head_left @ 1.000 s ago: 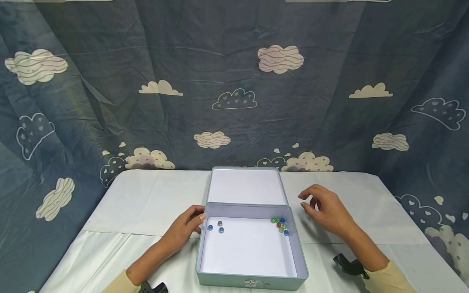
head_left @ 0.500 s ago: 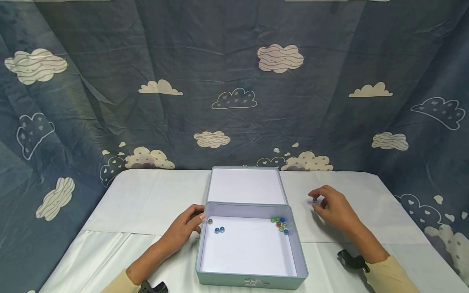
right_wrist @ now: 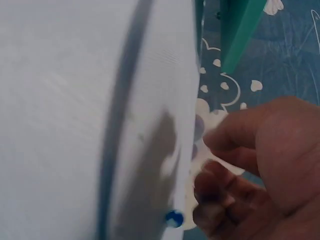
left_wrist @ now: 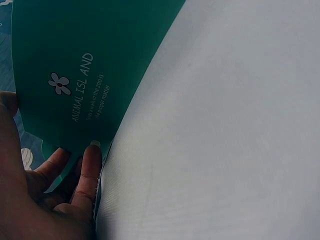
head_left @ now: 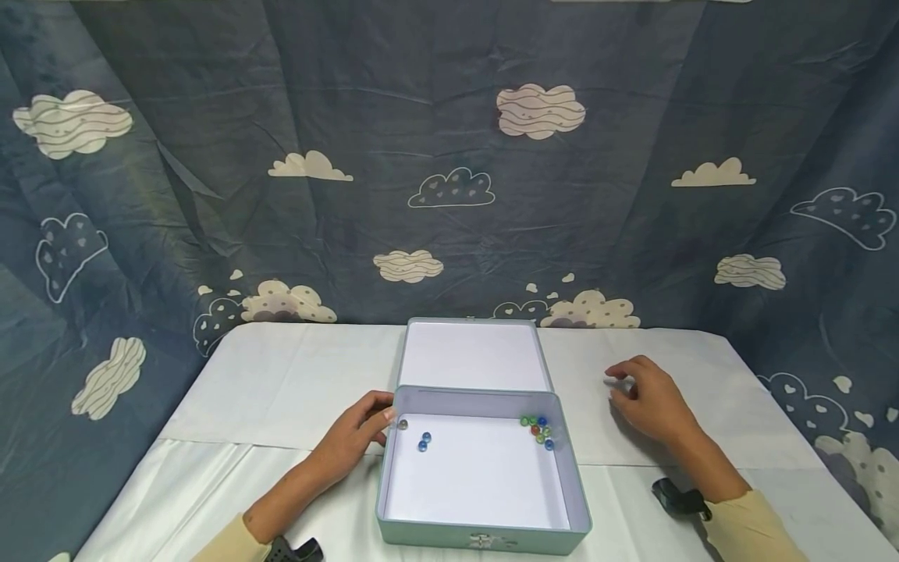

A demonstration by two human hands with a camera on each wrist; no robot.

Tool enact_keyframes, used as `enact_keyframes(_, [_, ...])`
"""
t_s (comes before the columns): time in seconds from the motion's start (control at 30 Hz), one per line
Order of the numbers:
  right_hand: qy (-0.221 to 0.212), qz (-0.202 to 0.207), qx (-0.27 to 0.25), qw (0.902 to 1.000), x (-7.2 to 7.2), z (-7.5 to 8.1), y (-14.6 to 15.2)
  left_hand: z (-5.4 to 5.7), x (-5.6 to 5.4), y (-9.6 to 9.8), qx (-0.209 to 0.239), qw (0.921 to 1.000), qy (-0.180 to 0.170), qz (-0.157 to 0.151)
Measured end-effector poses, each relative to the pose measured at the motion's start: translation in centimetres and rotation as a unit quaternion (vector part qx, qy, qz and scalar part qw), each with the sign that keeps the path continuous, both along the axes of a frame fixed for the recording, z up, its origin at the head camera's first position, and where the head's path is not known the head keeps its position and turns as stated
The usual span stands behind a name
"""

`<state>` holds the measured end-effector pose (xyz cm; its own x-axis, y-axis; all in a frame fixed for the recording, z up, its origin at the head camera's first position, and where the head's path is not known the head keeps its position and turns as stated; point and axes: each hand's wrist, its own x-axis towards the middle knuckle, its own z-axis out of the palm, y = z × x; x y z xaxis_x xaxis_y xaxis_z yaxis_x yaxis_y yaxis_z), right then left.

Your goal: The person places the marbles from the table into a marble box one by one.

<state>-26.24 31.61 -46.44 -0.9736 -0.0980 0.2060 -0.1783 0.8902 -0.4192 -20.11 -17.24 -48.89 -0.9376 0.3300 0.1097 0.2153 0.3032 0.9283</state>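
Observation:
A green hinged box (head_left: 483, 538) with a white inside lies open on the white cloth. My left hand (head_left: 351, 437) holds its left side near the back corner, thumb at the rim. In the left wrist view fingers (left_wrist: 90, 167) touch the printed green outer wall. Inside, two blue marbles (head_left: 424, 442) and a greyish marble (head_left: 403, 425) lie at the left; several green, blue and red marbles (head_left: 539, 431) cluster at the back right. My right hand (head_left: 653, 402) is low over the cloth right of the box, thumb and fingers apart. A blue marble (right_wrist: 174, 218) shows just beyond its fingertips.
The box's lid (head_left: 477, 355) lies folded back behind it. White cloth (head_left: 295, 375) covers the table, and a dark blue curtain with cloud prints (head_left: 449, 117) hangs behind. Dark wrist devices (head_left: 677, 498) sit on both forearms.
My right hand has moved right, away from the box; a blue marble showed at its fingertips half a second ago. Inside the box, the left-hand marbles have rolled to new spots. My left hand stayed put.

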Motion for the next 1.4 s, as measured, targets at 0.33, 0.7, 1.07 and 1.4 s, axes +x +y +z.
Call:
enact_keyframes(0.33, [-0.014, -0.153, 0.018, 0.988, -0.2, -0.6, 3.5, 0.0, 0.0, 0.0, 0.004, 1.0, 0.001, -0.001])
enact_keyframes(0.7, [-0.098, -0.146, 0.04, 0.9836, 0.0, 0.4, 4.0, 0.1, 0.0, 0.0, 0.005, 1.0, 0.0, -0.003])
enact_keyframes(1.07, [-0.149, -0.101, 0.029, 0.9832, 0.7, 1.7, 1.9, -0.1, 0.1, 0.0, 0.003, 1.0, 0.001, -0.005])
enact_keyframes(1.4, [-0.121, -0.065, 0.001, 0.9905, 0.9, 2.7, 0.6, -0.2, -0.1, -0.1, 0.004, 1.0, 0.005, -0.005])
